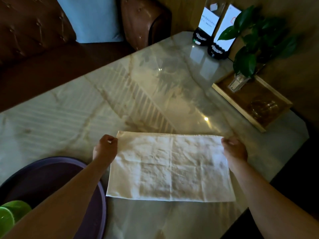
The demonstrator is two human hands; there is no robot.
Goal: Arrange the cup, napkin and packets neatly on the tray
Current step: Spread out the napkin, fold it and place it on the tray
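A white cloth napkin (170,167) lies spread flat on the marble table (120,100), creased into rectangles. My left hand (105,148) pinches its far left corner. At the far right corner, my right hand (234,149) pinches the cloth. A round purple tray (93,195) sits at the near left, partly under my left forearm. A green cup (10,216) rests on the tray at the bottom left edge of view. No packets are visible.
A wooden tray (224,94) with a glass (264,107) and a toothpick holder (237,83) stands at the right edge. A potted plant (255,42) and two sign stands (214,31) sit at the far corner. A brown leather sofa (34,35) lies beyond the table.
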